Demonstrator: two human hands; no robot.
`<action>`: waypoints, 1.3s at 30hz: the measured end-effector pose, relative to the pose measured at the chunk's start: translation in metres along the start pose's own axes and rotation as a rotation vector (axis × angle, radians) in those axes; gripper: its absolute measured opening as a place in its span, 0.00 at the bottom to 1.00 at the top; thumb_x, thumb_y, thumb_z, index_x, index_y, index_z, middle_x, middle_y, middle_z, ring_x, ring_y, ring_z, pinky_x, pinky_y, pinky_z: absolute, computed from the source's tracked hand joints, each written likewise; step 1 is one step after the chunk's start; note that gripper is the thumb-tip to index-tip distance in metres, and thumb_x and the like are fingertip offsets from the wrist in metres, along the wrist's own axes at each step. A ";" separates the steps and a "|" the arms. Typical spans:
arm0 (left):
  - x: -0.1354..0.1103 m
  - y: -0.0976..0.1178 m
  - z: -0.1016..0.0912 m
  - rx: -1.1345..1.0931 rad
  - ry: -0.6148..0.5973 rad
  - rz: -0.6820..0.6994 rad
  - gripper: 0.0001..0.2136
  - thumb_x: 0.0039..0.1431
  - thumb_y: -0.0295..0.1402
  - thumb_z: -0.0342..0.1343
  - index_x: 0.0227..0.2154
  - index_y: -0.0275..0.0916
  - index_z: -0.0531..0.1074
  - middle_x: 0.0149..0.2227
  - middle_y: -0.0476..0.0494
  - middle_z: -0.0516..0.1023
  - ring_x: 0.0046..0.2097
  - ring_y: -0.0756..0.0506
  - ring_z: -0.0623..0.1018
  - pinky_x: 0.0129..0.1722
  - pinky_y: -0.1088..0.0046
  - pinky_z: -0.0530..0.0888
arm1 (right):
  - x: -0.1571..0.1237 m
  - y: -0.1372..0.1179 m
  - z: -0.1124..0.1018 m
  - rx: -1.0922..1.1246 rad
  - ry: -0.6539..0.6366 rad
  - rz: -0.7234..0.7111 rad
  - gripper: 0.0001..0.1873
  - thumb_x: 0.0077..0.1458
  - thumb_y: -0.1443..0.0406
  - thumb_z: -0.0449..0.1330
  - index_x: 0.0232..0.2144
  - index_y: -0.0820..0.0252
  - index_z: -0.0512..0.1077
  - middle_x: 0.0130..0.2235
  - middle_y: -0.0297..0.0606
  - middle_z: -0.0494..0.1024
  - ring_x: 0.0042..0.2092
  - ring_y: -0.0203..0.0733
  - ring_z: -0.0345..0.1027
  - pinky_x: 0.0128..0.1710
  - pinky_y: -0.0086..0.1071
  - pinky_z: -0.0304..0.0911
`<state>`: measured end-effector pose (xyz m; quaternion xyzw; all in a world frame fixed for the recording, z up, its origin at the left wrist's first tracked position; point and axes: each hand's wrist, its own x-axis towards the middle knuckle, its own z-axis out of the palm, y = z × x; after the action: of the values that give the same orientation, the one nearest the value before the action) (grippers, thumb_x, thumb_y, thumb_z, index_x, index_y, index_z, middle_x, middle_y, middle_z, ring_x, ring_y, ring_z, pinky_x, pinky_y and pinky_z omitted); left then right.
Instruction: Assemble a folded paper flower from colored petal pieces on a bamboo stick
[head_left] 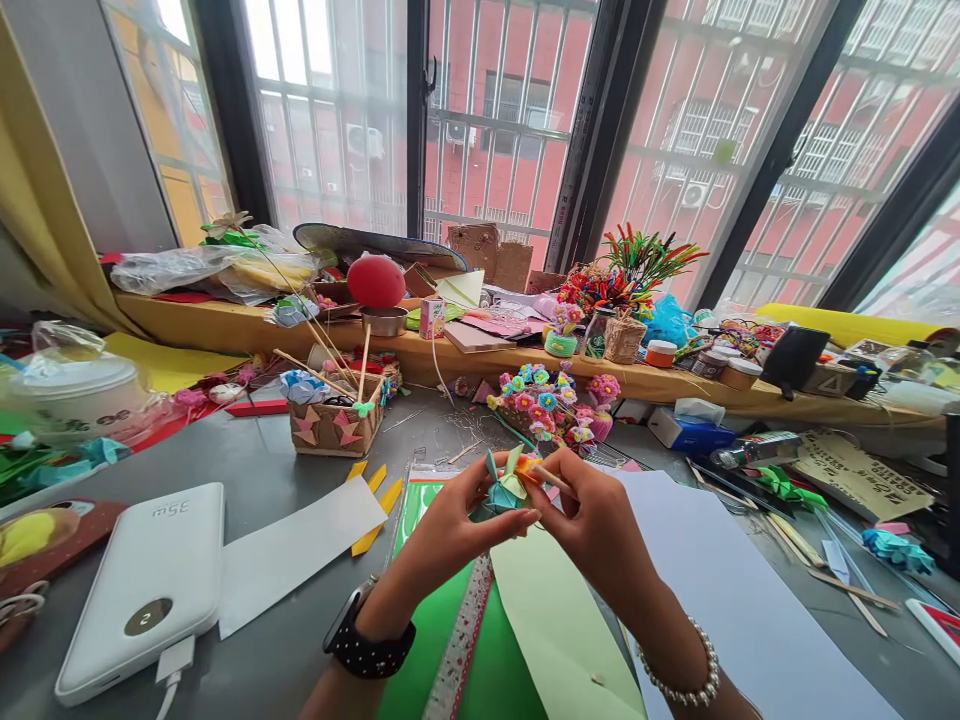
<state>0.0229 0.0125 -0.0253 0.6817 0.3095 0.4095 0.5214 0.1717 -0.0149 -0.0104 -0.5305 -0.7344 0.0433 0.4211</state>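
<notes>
The left hand (448, 522) and right hand (600, 502) are close together above the worktop (274, 660). The left pinches a folded paper (507, 490), teal and pale green, between thumb and fingers. The right grips a thin stick (555, 479) right beside it, at a small orange piece (528, 467); whether the stick touches the paper is unclear.

Below the hands lie a green sheet (418, 620), a ruler (463, 632) on it and a pale green strip (559, 625). A white sheet (712, 565) spreads under and right of the right forearm. Left of the left hand are yellow strips (389, 498), a white strip (304, 550) and, farther out, a power bank (161, 555). Beyond the hands stand a box (337, 428), to the left, and small flowers (541, 402), almost straight ahead.
</notes>
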 end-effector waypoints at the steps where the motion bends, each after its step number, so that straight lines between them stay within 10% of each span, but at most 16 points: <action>1: 0.000 0.000 0.000 -0.023 -0.004 -0.009 0.22 0.46 0.36 0.59 0.45 0.38 0.65 0.40 0.43 0.75 0.40 0.44 0.74 0.39 0.70 0.71 | -0.001 0.000 0.001 -0.014 0.014 -0.017 0.03 0.49 0.68 0.54 0.24 0.59 0.65 0.18 0.26 0.62 0.18 0.30 0.51 0.19 0.23 0.48; 23: -0.001 0.002 -0.003 -0.008 0.019 -0.022 0.26 0.45 0.37 0.60 0.48 0.38 0.63 0.45 0.42 0.73 0.41 0.44 0.74 0.39 0.70 0.71 | 0.003 0.001 -0.009 0.203 -0.084 0.082 0.11 0.51 0.66 0.54 0.36 0.59 0.74 0.30 0.34 0.76 0.19 0.29 0.51 0.19 0.24 0.51; 39: 0.001 -0.008 0.000 -0.125 -0.036 -0.003 0.28 0.45 0.33 0.61 0.51 0.40 0.60 0.50 0.42 0.69 0.50 0.42 0.69 0.46 0.70 0.69 | 0.000 0.009 0.003 -0.052 0.051 -0.046 0.09 0.50 0.70 0.52 0.31 0.61 0.72 0.33 0.38 0.77 0.31 0.39 0.69 0.29 0.28 0.61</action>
<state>0.0238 0.0158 -0.0329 0.6547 0.2749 0.4150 0.5688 0.1763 -0.0100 -0.0171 -0.5253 -0.7364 0.0010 0.4264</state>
